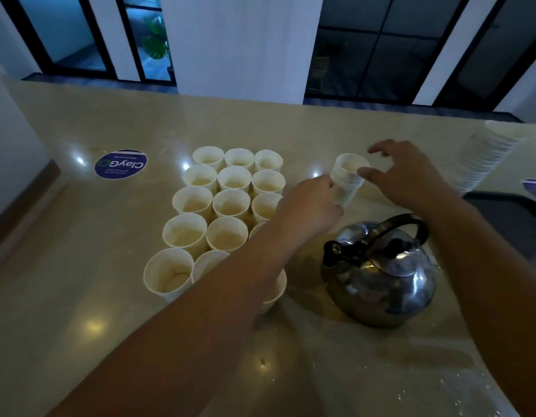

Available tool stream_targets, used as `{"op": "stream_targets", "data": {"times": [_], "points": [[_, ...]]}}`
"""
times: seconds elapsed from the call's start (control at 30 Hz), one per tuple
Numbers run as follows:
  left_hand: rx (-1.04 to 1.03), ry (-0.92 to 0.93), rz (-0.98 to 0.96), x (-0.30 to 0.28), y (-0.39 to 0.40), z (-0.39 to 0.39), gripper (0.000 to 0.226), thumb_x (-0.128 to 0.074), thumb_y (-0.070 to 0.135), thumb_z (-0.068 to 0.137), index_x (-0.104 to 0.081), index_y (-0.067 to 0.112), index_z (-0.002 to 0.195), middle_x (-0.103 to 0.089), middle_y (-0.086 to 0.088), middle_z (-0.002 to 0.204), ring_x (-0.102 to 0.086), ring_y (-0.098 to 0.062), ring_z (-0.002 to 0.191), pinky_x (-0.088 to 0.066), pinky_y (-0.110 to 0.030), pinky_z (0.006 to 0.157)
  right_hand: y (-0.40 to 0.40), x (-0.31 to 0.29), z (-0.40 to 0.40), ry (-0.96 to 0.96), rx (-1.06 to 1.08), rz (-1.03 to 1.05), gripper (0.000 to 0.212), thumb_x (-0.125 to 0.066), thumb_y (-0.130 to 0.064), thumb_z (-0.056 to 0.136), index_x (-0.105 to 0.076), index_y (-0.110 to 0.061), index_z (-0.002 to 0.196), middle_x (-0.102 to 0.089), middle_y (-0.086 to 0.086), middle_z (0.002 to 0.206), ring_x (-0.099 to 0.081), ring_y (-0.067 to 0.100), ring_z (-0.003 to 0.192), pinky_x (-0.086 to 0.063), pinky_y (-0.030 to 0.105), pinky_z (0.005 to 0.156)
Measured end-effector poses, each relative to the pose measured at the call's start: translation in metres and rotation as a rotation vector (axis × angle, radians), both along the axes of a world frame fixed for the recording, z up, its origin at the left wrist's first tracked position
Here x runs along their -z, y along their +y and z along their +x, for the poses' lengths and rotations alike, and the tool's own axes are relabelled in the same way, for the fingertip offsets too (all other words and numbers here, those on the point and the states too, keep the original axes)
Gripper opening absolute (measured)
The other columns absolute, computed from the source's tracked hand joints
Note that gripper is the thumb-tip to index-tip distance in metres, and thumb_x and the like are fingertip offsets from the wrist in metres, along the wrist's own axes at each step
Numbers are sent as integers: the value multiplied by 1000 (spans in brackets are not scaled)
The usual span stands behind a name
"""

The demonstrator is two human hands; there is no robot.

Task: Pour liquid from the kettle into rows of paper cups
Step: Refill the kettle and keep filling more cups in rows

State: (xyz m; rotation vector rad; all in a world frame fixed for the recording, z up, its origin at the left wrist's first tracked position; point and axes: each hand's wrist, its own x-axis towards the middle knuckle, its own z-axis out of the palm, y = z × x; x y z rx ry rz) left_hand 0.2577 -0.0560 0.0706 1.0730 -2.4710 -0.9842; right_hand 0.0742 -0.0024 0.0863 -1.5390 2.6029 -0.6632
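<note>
Shiny round steel kettle (381, 281), upright

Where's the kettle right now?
The kettle stands on the counter at lower right of the head view, just right of the rows of paper cups, untouched by either hand.

The glossy beige stone counter (80, 311) carries three rows of white paper cups (230, 203), a polished steel kettle (381, 281) just right of them, and a round blue sticker (121, 164) at far left.
</note>
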Motion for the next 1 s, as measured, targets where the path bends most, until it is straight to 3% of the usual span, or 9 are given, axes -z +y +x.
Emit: {"op": "stream_targets", "data": {"times": [0.13, 0.23, 0.37, 0.5, 0.57, 0.63, 0.73, 0.8, 1.0], "points": [[71, 25, 66, 2, 4, 0, 43, -66, 33, 91, -57, 27, 132, -66, 6, 117, -62, -14, 102, -52, -35, 90, 37, -21, 1, -139, -86, 198, 35, -66, -61, 83, -70, -28, 94, -69, -7, 92, -61, 11, 84, -42, 28, 69], [176, 2, 98, 4, 13, 3, 34, -69, 42, 90, -67, 29, 121, -70, 8, 108, -65, -10, 97, -54, -35, 91, 66, -18, -1, -290, -177, 377, 45, -70, -70, 59, -75, -35, 87, -73, -12, 82, -67, 4, 76, -49, 25, 71], [290, -75, 67, 4, 21, -1, 25, -75, 39, 86, -74, 31, 110, -72, 12, 102, -64, -6, 93, -54, -31, 86, 76, -1, -6, -340, -169, 273, 42, -77, -58, 54, -76, -25, 81, -72, -6, 73, -66, 7, 69, -48, 14, 61], [333, -111, 31, 14, 25, -10, 20, -74, 24, 87, -75, 34, 104, -65, 16, 84, -58, 0, 81, -44, -19, 69, 86, 9, -4, -386, -147, 180, 45, -81, -57, 50, -71, -16, 68, -65, 0, 60, -56, 4, 56, -41, 18, 55], [310, -76, 15, 20, 26, -15, 24, -73, 20, 86, -75, 37, 102, -70, 15, 90, -64, -7, 88, -51, -31, 83, 90, 14, -6, -410, -98, 123, 47, -84, -54, 52, -68, -11, 63, -56, -4, 51, -50, 4, 50, -37, 14, 49], [275, -85, -74, 26, 28, -21, 30, -69, 20, 88, -72, 42, 108, -72, 14, 103, -65, -13, 100, -45, -42, 98, 95, 18, -6, -414, -33, 64, 51, -88, -50, 58, -65, -5, 63, -50, -4, 48, -45, 7, 46, -34, 14, 45], [245, -99, -246, 30, 31, -31, 38, -63, 22, 93, -65, 42, 125, -61, 13, 127, -53, -15, 120, -35, -43, 105, 108, 24, -9, -403, 70, -8, 62, -87, -50, 65, -59, 4, 64, -42, 1, 49, -38, 10, 46, -31, 17, 42], [222, -45, -272, 31, 32, -37, 38, -63, 24, 92, -63, 40, 127, -58, 12, 130, -50, -15, 123, -34, -43, 106, 117, 24, -13, -380, 123, -8, 64, -84, -57, 64, -62, 4, 65, -43, 8, 51, -38, 11, 46, -32, 21, 44], [-28, 255, 48, 41, 25, -62, 38, -68, 14, 84, -62, 26, 120, -60, 2, 114, -58, -15, 104, -51, -39, 93, 138, 19, -27, -396, 291, -7, 69, -80, -62, 62, -64, 4, 66, -50, 16, 55, -45, 18, 45, -40, 31, 50]]}}
